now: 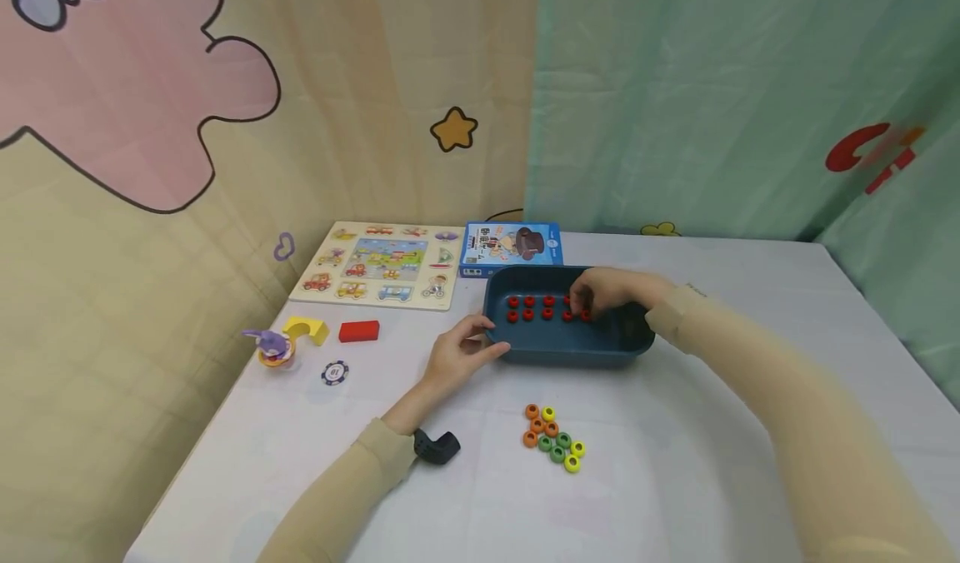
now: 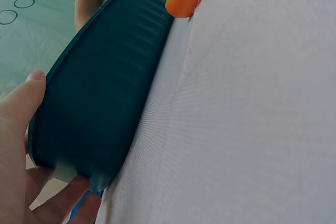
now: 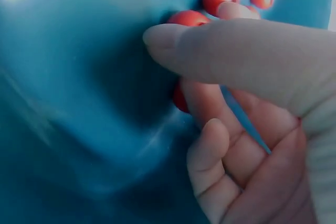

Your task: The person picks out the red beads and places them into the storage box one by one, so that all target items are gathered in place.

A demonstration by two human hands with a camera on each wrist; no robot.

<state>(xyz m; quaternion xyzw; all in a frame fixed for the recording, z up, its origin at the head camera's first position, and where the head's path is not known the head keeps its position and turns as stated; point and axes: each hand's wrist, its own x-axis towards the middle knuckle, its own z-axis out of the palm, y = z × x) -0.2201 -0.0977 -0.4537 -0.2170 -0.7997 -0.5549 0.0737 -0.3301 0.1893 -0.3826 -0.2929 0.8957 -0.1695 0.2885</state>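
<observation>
A dark blue-green tray (image 1: 570, 356) stands on the table with several red beads (image 1: 528, 301) in two rows inside it. My left hand (image 1: 459, 353) holds the tray's left end. The left wrist view shows the thumb at the rim of the tray (image 2: 100, 77) and fingers curled round its end. Inside the tray, my right hand (image 1: 597, 290) has its fingers bent down among the red beads at the right end of the rows. Seen from the right wrist, its thumb and fingers (image 3: 199, 45) pinch at a red bead (image 3: 187, 18), partly covered by the thumb.
In front of the tray lie orange (image 1: 532, 411), green (image 1: 557, 455) and yellow beads (image 1: 572, 464). A black curved piece (image 1: 437, 448) lies by the left sleeve. Leftward are a red block (image 1: 359, 331), yellow arch (image 1: 306, 328), chip (image 1: 335, 372) and purple toy (image 1: 274, 347). Behind stand a puzzle board (image 1: 378, 265) and blue box (image 1: 512, 246).
</observation>
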